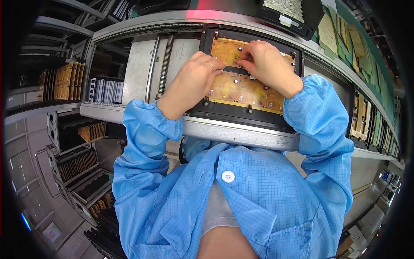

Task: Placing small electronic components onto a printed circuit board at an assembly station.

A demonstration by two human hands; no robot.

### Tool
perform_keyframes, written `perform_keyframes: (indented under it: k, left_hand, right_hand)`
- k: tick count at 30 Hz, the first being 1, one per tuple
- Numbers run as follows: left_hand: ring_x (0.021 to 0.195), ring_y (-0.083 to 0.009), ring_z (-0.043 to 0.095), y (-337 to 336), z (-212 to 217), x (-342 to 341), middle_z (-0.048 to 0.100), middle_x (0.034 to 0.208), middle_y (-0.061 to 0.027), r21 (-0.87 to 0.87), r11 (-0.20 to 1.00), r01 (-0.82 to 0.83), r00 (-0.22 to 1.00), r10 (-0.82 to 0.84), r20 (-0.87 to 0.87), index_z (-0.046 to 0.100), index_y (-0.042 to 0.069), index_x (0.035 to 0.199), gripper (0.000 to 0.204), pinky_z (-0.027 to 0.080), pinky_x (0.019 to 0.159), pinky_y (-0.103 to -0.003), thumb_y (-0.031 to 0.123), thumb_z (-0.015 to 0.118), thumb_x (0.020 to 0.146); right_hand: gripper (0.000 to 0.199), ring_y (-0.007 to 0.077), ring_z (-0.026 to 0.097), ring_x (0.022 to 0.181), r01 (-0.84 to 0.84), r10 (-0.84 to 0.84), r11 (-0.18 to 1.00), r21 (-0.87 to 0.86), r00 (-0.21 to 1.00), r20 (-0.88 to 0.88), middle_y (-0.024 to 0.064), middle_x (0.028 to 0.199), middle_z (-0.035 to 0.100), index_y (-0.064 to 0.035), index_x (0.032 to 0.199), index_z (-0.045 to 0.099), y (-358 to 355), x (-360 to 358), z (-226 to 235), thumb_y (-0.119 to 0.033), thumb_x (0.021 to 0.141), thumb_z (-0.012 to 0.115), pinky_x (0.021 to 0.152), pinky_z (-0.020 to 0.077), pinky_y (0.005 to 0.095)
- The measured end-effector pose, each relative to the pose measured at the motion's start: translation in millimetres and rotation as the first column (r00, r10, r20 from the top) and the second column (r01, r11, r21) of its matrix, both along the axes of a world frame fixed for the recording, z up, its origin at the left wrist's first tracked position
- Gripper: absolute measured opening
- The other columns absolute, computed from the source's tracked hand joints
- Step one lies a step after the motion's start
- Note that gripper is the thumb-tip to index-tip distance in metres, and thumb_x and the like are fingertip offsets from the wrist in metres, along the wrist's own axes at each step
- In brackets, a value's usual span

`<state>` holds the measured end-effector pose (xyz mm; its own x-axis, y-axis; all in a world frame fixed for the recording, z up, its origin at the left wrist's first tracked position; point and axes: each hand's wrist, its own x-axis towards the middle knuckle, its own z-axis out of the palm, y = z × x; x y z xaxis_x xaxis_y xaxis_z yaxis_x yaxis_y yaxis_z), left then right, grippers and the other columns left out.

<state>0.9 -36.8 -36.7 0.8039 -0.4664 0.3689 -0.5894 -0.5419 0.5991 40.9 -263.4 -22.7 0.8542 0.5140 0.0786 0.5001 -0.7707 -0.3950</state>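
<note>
Black frame (267, 118) lies in front of the wearer; two amber boards sit inside it, one in the far half, one in the near half. Far board (222, 48) is partly covered by the right hand; near board (237, 90) is mostly exposed. Black pegs (249, 110) stand along the frame's near edge.

Left hand (194, 78) reaches over the frame's left side, fingertips down at the gap between the boards. Thumb and finger nearly together; cannot tell whether anything is pinched. Ring on one finger.

Right hand (264, 61) is over the frame's far half, fingers curled, thumb and forefinger close together above the far board. Cannot tell if they grip a part.

Both sleeves (321, 103) blue, checked, gathered at the wrist. Metal rail (241, 134) runs along the frame's near side. Left of the frame: a threaded rod (165, 64). Beyond its far right corner: a black bin (307, 30) of pale parts.
</note>
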Motion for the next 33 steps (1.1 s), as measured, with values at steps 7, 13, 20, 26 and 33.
perform_keyframes:
  k: [7, 13, 20, 26, 33]
  left_hand:
    - [0.096, -0.0334, 0.058, 1.0, 1.2, 3.7, 0.065, 0.095, -0.0148, 0.099, 0.993, 0.058, 0.998, -0.060, 0.018, 0.071, -0.002, 0.095, 0.014, 0.050, 0.086, -0.040, 0.003, 0.067, 0.082]
    - [0.096, -0.0317, 0.057, -0.6, 0.0, 7.0, 0.064, 0.094, -0.0128, 0.149, 0.987, 0.067, 0.997, -0.071, 0.022, 0.074, 0.001, 0.097, 0.019, 0.050, 0.087, -0.040, 0.003, 0.068, 0.079]
    - [0.097, -0.0303, 0.057, -4.2, -3.1, 0.9, 0.064, 0.097, -0.0118, 0.134, 0.989, 0.064, 0.997, -0.070, 0.038, 0.074, 0.000, 0.097, 0.019, 0.050, 0.088, -0.039, 0.002, 0.068, 0.078]
    - [0.097, -0.0309, 0.057, -5.8, -5.7, -3.6, 0.063, 0.096, -0.0128, 0.061, 0.998, 0.008, 1.000, -0.009, 0.019, 0.073, 0.000, 0.101, 0.021, 0.051, 0.086, -0.039, 0.002, 0.070, 0.080]
    - [0.091, -0.0270, 0.061, 6.6, 0.2, -4.3, 0.067, 0.098, -0.0113, -0.217, 0.959, -0.181, 0.983, 0.174, -0.050, 0.066, 0.001, 0.117, 0.032, 0.051, 0.081, -0.036, 0.004, 0.070, 0.085]
  right_hand:
    - [0.014, 0.0177, 0.066, 0.068, 0.105, -0.079, 0.961, 0.254, 0.991, -0.109, 0.0121, 0.076, 0.067, 0.0027, 0.096, 0.066, -8.5, 5.1, 14.5, -0.007, 0.087, 0.070, 0.063, 0.0527, 0.0303]
    - [0.012, 0.0169, 0.064, 0.069, 0.118, -0.117, 0.956, 0.270, 0.993, -0.022, 0.0102, 0.079, 0.068, 0.0014, 0.097, 0.069, -26.0, 0.3, 12.9, -0.005, 0.087, 0.070, 0.065, 0.0521, 0.0302]
    - [0.015, 0.0148, 0.064, 0.071, 0.161, -0.118, 0.943, 0.292, 0.980, -0.159, 0.0094, 0.080, 0.069, 0.0014, 0.093, 0.070, -19.6, 10.0, 18.1, -0.007, 0.082, 0.076, 0.068, 0.0524, 0.0298]
    - [0.013, 0.0134, 0.064, 0.068, 0.081, 0.001, 0.940, 0.331, 0.971, -0.241, 0.0084, 0.074, 0.069, 0.0042, 0.088, 0.069, 6.9, 43.9, 12.9, -0.003, 0.080, 0.076, 0.066, 0.0526, 0.0283]
    - [0.014, 0.0314, 0.071, 0.083, -0.066, 0.060, 0.948, 0.311, 0.998, 0.030, 0.0169, 0.088, 0.071, 0.0048, 0.096, 0.068, 22.4, 59.4, -15.4, 0.004, 0.082, 0.065, 0.077, 0.0557, 0.0372]
